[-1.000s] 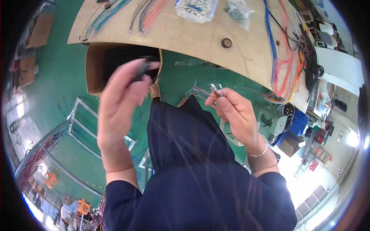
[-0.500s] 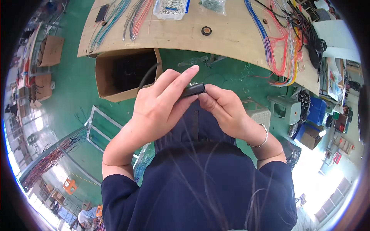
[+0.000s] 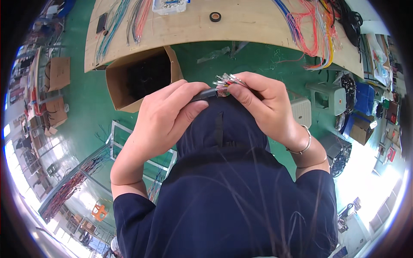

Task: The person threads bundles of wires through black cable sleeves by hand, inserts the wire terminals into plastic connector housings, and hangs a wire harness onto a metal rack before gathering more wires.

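My left hand is closed around a black cable sleeve, which lies between thumb and fingers and points right. From the sleeve's end comes a short bundle of thin wires, several tipped with silver metal terminals. My right hand pinches these wires between thumb and forefinger, just past the sleeve's mouth. Its other fingers are curled in. Both hands are raised in front of my dark shirt. How far the wires run inside the sleeve is hidden.
A wooden table stands ahead, with a roll of black tape, a plastic tub and wire bundles. Below its edge is an open cardboard box with dark contents. Stools stand at right, a metal frame at left.
The terminal-tipped wires now stand out fully beyond the black sleeve. My right hand has shifted right and up, my left slightly left. The table sits higher in view.
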